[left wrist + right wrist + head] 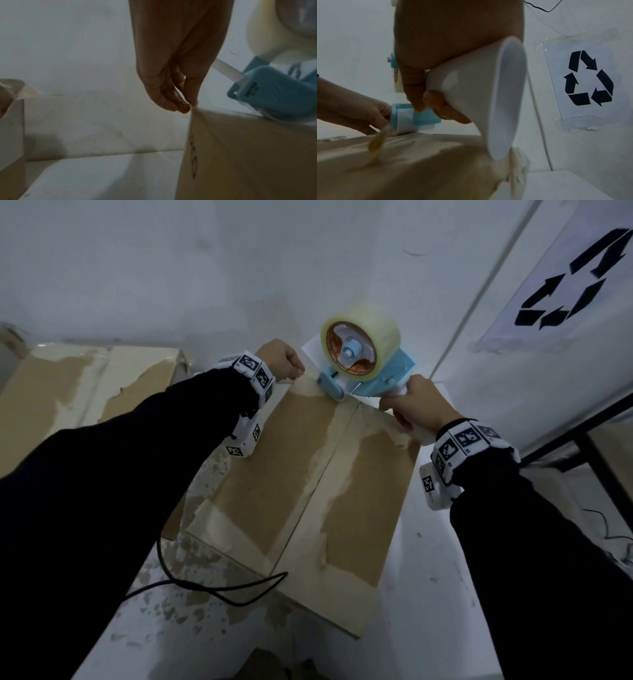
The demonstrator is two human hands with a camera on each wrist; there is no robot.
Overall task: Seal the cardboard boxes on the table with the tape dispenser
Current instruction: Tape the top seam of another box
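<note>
The brown cardboard box (308, 474) on the white table (428, 594) shows an untaped centre seam. At its far edge, the right hand (416, 405) grips the blue-and-white tape dispenser (363, 361); the left hand (282, 359) pinches the clear tape end (193, 106). Sealing is barely begun.

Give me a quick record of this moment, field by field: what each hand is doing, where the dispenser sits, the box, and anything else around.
left hand: pinches the tape end at the box's far edge
right hand: grips the white handle of the tape dispenser
dispenser position: front end on the far end of the box top, at the centre seam
cardboard box: flaps closed, seam not yet taped along its length
second box: left, on the table
wall: recycling sign
</note>
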